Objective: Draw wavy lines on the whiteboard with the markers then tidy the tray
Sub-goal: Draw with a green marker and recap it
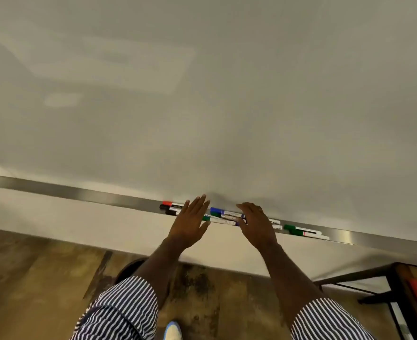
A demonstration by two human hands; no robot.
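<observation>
Fingers point(198, 204) of the left hand point(190, 223) are straight and spread, holding nothing; the right hand point(257, 223) lies flat with relaxed fingers over the markers point(223, 216). Markers lie scattered along the metal tray point(92, 193) under the blank whiteboard point(214, 94), green ones point(300, 231) farther right.

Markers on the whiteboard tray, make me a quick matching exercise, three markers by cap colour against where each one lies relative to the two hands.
Column one:
1. red-capped marker
2. blue-capped marker
3. green-capped marker

Column two:
A. between the left hand and the right hand
B. on the tray, beyond the right hand
C. beyond the left hand, at the row's end

Pairs: 1-C, 2-A, 3-B
</observation>
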